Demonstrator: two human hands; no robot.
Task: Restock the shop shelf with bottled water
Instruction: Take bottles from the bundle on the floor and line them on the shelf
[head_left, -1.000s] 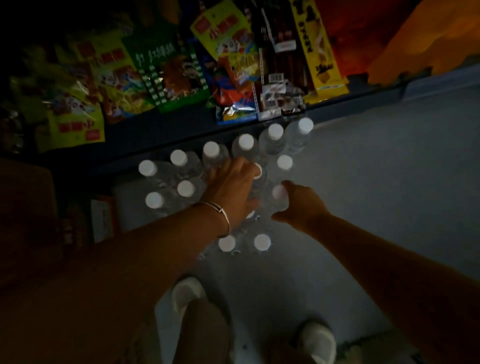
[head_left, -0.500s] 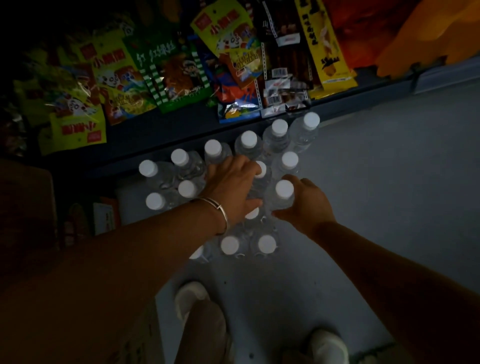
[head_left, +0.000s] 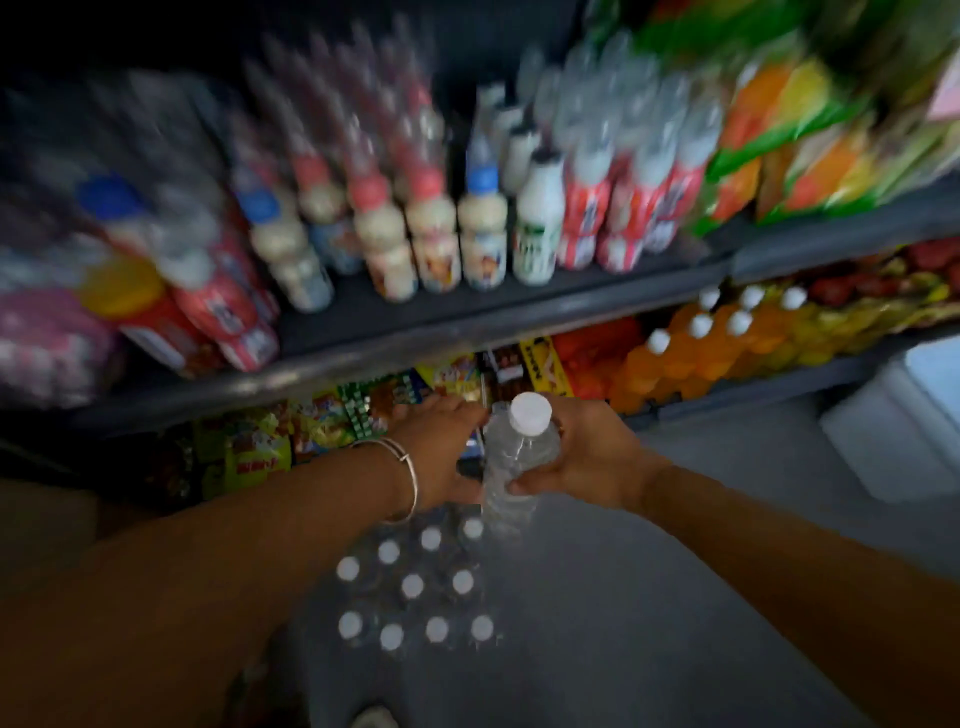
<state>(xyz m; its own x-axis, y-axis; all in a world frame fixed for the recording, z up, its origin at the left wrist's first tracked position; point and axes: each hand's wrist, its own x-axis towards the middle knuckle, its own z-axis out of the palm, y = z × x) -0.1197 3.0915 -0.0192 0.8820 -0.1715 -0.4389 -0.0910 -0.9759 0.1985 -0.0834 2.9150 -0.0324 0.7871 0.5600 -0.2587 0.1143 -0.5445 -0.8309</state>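
Observation:
My right hand (head_left: 592, 457) grips a clear water bottle (head_left: 519, 457) with a white cap, held upright in the air above the pack. My left hand (head_left: 441, 452), with a bracelet at the wrist, is right beside the bottle on its left. Its fingers are hidden behind the bottle, so I cannot tell whether it holds anything. Below both hands, the pack of water bottles (head_left: 415, 587) with white caps stands on the grey floor. The dark shop shelf (head_left: 467, 317) runs across in front of me, and blurred clear bottles (head_left: 597, 104) stand at its back.
Milky drink bottles (head_left: 483, 234) with red and blue caps fill the shelf. On the lower shelf are snack packs (head_left: 311, 426) and orange drink bottles (head_left: 701, 343). A white box (head_left: 893, 426) stands on the floor at right. Green and orange bags (head_left: 810, 130) hang at upper right.
My right hand has lifted one bottle out of the pack. My left hand has come up off the bottle tops. My view has swung up from the floor to the shelves.

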